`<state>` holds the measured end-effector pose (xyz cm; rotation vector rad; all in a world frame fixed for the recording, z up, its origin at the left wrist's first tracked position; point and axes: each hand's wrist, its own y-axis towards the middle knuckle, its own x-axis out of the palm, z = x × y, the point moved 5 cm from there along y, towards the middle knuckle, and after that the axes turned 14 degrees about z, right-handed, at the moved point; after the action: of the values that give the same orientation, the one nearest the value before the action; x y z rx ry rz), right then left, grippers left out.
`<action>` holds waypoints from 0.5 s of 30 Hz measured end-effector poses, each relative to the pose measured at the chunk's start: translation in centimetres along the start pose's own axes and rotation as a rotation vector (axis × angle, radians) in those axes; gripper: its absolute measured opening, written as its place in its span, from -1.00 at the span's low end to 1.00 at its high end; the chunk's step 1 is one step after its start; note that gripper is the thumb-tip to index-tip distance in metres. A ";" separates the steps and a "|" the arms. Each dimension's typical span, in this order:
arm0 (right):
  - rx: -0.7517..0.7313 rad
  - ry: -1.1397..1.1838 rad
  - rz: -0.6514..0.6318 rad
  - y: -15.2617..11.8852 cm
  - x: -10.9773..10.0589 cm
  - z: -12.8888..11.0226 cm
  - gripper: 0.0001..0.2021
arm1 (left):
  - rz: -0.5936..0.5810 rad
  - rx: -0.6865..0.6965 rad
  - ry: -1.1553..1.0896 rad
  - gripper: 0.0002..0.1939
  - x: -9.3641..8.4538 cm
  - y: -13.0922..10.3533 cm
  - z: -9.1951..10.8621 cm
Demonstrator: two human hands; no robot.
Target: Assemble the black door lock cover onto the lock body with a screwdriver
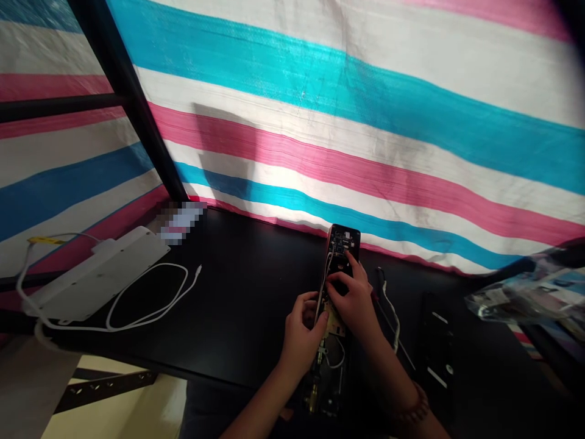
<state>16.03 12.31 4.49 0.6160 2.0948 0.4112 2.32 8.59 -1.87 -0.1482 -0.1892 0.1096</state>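
An opened, long black electronic device (pixel 337 268) lies on the table in front of me, its inside facing up. It looks like a door lock panel, with a small circuit board near the far end, thin wires along its left side and brass-coloured metal parts toward me. My left hand (pixel 299 335) is closed round its left edge, thumb over the inside. From the right, my right hand (pixel 355 299) reaches over the device. Its thumb and a finger are pinched near the wires, while another finger touches close to the circuit board. What the pinch holds is too small to make out.
A white power strip (pixel 105 274) with a looped white cable (pixel 183 299) lies on the black table (pixel 237 262) to the left. On the right are a wire in white sleeving (pixel 393 305), a black panel (pixel 436 347) and clear plastic bags (pixel 525 286). Striped sheeting (pixel 292 140) hangs behind.
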 end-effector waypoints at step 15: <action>0.048 -0.095 -0.039 -0.2 0.1 -2.0 -0.73 | 0.009 0.039 0.015 -0.64 -0.3 0.3 0.1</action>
<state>14.28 12.08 5.48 0.6098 2.0280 0.3048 1.97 8.83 -1.86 -0.1107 -0.1710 0.1209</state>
